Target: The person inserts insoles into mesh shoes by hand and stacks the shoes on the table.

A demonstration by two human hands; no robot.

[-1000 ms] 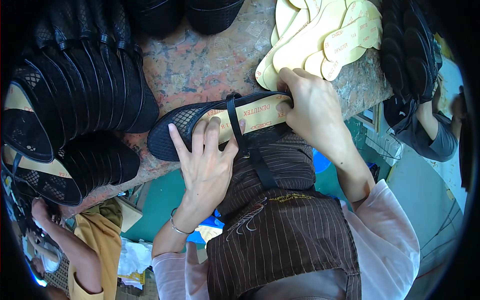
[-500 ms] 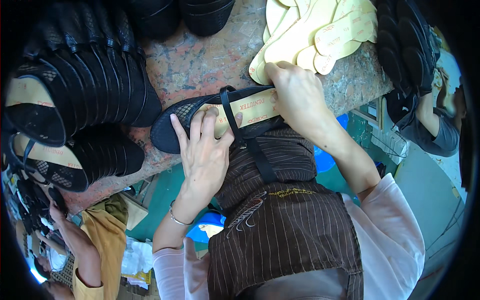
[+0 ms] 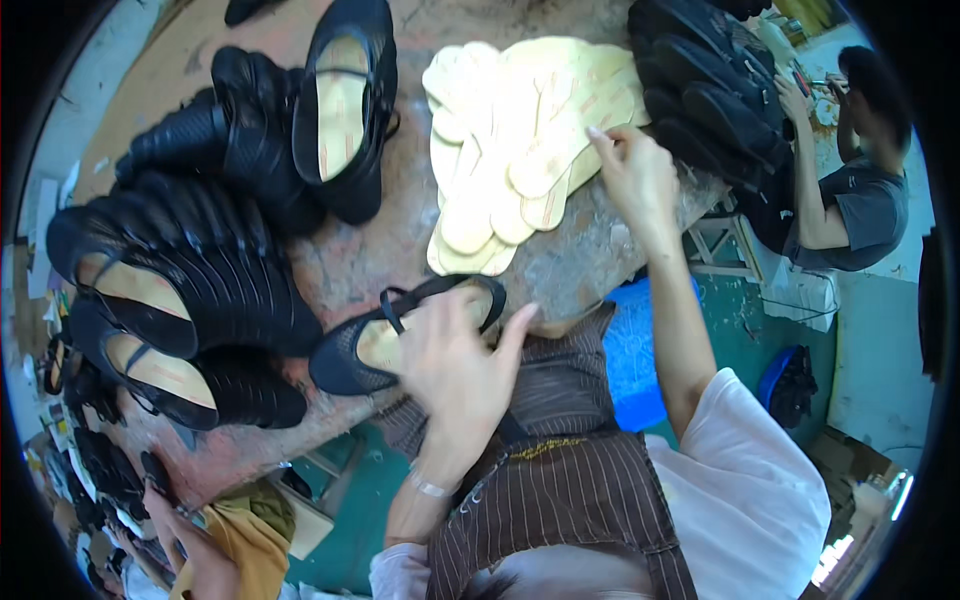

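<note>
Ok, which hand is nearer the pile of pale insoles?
Right: the right hand is at the right edge of the insole pile; the left hand is nearer the body, over the black shoe.

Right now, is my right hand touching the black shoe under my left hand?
Apart. The head view shows bare tabletop plainly between the right hand and the black shoe.

Right hand let go of the black mesh strap shoe's heel and is now by the insole pile, right side, in from the surface's near edge. Left hand's off the toe, kinda blurry over the shoe's middle.
</note>
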